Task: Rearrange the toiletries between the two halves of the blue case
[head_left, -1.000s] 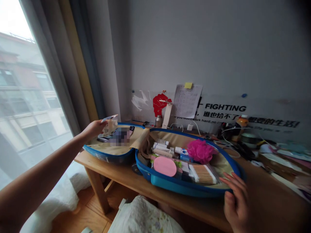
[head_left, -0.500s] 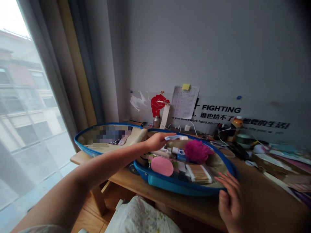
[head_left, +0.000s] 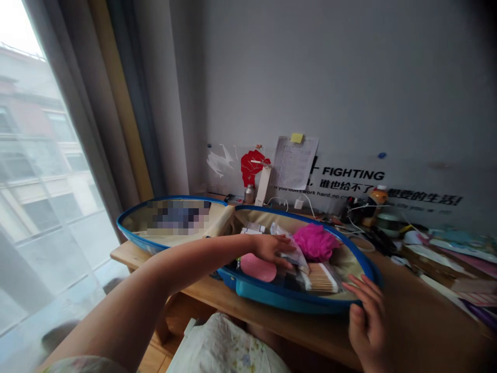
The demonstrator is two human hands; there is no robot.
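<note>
An open blue suitcase (head_left: 272, 296) with a beige lining lies on the wooden table. My left hand (head_left: 274, 248) reaches into its right half, fingers spread flat on a whitish clear-wrapped packet (head_left: 300, 258). Just right of that packet sits a magenta bath puff (head_left: 316, 242). A pink oval item (head_left: 259, 267) shows partly below my left hand, and a pack of cotton swabs (head_left: 320, 277) lies by the near rim. At the suitcase's right near edge, my right hand (head_left: 367, 308) rests with fingers apart, holding nothing.
The suitcase's left half (head_left: 135, 228) holds a blurred dark item. Behind stand a small metal bottle (head_left: 249, 194), a white upright box (head_left: 264, 185) and a white charger (head_left: 298, 203) with cables. Papers and clutter (head_left: 446, 254) cover the table's right side. A curtain (head_left: 112, 103) hangs left.
My left hand has come down and toward me with the whitish packet, which now lies between the bath puff and the pink oval item. Its fingers have spread. My right hand has stayed put.
</note>
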